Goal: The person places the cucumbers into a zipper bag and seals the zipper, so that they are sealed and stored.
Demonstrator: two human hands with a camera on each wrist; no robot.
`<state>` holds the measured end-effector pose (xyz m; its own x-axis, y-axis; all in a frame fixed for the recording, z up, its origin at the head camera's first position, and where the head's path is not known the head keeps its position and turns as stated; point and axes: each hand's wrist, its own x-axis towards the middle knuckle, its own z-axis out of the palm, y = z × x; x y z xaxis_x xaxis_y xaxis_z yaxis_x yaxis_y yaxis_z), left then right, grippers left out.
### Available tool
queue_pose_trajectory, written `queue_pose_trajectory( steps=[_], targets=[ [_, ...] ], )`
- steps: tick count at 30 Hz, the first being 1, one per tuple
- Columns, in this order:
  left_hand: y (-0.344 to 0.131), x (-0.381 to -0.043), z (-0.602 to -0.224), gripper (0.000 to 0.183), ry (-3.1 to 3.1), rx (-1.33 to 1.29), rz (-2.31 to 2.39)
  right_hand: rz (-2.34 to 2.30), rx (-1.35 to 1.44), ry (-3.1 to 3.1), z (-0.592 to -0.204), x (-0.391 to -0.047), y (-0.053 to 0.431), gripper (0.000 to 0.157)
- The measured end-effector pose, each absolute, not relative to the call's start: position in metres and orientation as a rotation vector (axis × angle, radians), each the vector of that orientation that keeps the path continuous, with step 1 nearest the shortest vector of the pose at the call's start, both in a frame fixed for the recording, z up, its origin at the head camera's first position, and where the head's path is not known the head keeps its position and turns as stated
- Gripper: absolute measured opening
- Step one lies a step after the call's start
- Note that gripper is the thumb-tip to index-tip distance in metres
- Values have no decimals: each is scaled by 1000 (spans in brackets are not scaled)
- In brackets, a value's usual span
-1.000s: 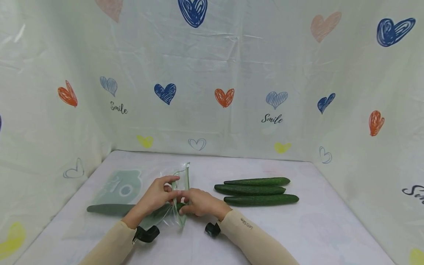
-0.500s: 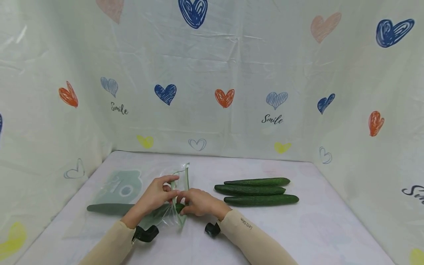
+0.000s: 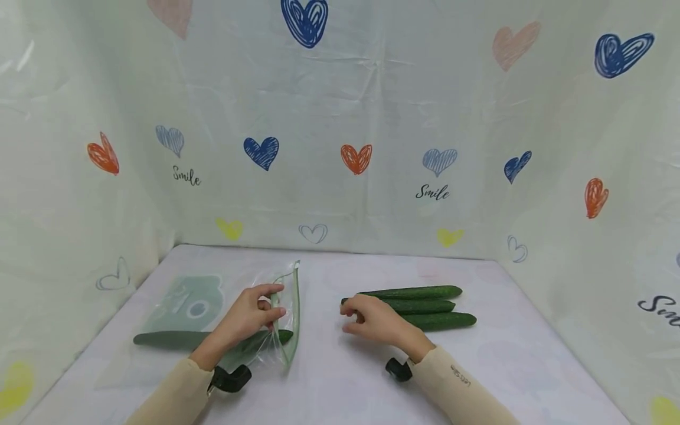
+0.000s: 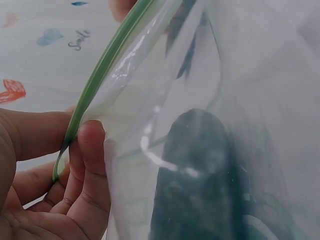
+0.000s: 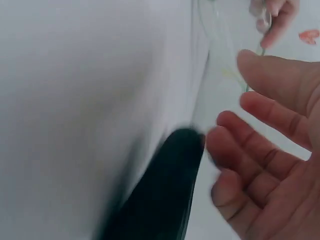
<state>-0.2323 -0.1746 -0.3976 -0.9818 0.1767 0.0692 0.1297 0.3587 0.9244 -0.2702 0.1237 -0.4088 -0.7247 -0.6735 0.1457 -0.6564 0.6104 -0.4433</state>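
My left hand (image 3: 245,314) pinches one lip of a clear zip bag (image 3: 296,307) with a green closure. In the left wrist view the green zip strip (image 4: 100,65) runs between thumb and fingers. One cucumber (image 3: 170,339) lies inside the bag, its right end near the mouth, which gapes. My right hand (image 3: 379,321) hovers by the left ends of three cucumbers: the back one (image 3: 419,292), the middle one (image 3: 425,306) and the front one (image 3: 443,321). It holds nothing; its fingers are loosely bent and apart, beside a blurred cucumber (image 5: 165,185) in the right wrist view.
A white table (image 3: 340,389) carries everything. A heart-printed curtain (image 3: 393,118) stands behind it and along both sides. The bag's pale green printed panel (image 3: 186,304) lies flat at the left. Black wrist cameras, such as the right one (image 3: 398,370), sit close to the tabletop.
My right hand has left the bag mouth and the cucumber end there, moving right to the three cucumbers. My left hand keeps its pinch on the bag. The head view has shifted slightly.
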Motion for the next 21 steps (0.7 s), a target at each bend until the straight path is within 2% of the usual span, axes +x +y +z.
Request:
queue_pose_trajectory(
  steps=[11,21],
  targets=[
    [-174,-231,-398,54,2558,318,1729,-718,-1009,3017,-416,-268,209,28],
    [-172,-231,-399,55,2579,302,1718,-667,-929,3063,-423,-269,250,31]
  ],
)
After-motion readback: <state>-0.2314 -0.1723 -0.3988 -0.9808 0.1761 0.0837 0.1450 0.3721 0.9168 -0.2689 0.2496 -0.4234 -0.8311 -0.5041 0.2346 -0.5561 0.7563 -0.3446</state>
